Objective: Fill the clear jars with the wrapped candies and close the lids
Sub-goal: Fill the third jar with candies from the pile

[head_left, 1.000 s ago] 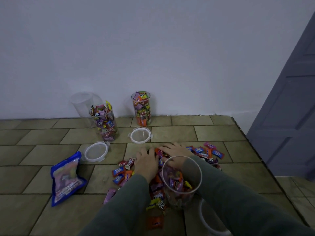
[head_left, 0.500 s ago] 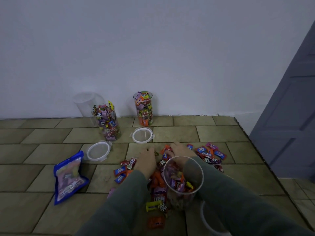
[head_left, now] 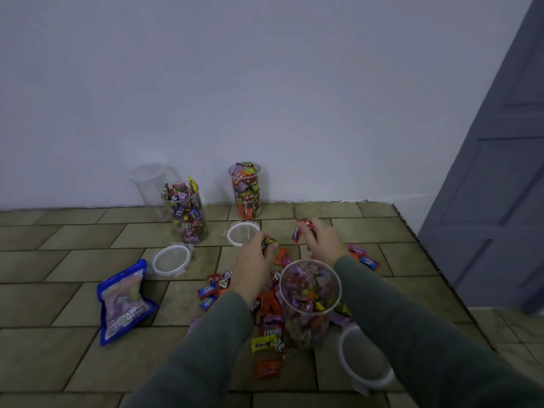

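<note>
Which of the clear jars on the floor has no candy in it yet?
The empty jar at the far left against the wall, behind the heaped jar. The other three hold wrapped candies.

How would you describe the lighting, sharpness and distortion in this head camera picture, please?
Head view: dim, flat light with a bluish cast on the wall; soft overall, so candy labels are barely legible; the hands look slightly smeared; wide-angle bending shows in the leaning door and curved floor tiles; no strong glare on the near jar.
</note>
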`<state>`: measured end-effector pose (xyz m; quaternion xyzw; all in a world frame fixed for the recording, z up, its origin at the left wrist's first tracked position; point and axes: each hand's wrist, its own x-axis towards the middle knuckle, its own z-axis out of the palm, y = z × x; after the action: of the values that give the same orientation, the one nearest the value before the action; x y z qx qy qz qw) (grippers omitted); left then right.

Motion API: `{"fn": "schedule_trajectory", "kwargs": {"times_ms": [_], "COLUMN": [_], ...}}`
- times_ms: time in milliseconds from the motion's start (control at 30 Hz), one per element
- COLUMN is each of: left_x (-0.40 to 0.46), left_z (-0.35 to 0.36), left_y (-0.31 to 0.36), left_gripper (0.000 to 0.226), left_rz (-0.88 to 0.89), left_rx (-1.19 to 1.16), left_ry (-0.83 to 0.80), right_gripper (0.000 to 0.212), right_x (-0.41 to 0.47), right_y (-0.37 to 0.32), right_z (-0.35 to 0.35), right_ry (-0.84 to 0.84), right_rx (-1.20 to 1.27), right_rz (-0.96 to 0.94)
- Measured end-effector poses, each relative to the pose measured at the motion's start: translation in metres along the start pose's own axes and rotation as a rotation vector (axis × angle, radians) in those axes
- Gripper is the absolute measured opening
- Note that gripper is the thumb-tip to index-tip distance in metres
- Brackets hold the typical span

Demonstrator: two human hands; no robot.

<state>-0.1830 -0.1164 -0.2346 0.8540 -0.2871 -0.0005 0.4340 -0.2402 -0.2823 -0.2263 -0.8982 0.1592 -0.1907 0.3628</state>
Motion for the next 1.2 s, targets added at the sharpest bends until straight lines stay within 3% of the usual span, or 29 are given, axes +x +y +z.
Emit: {"fn": "schedule_trajectory", "kwargs": {"times_ms": [333, 533, 833, 1200], "left_x": [-0.015, -0.026, -0.042, -0.064], "left_z": [-0.023, -0.038, -0.034, -0.023], "left_y": [0.044, 0.078, 0.099, 0.093], "left_gripper": [0.005, 0.014, 0.007, 0.011], "left_rz": [0.064, 0.168, 0.207, 0.224], "left_rx": [-0.166, -0.399, -0.640, -0.598], "left_ry": [0.134, 0.183, 0.205, 0.116], "right_gripper": [0.030, 0.034, 0.036, 0.042], "right_x": [-0.020, -0.034, -0.070, -0.095], "right_y": [-0.031, -0.071, -0.106, -0.101], "right_z": [-0.039, -0.061, -0.062, -0.045], "right_ry": [0.100, 0.287, 0.344, 0.413], "right_rx": [0.089, 0.459, 1.047, 1.073], "right_rz": [-0.103, -0.109, 0.043, 0.172]}}
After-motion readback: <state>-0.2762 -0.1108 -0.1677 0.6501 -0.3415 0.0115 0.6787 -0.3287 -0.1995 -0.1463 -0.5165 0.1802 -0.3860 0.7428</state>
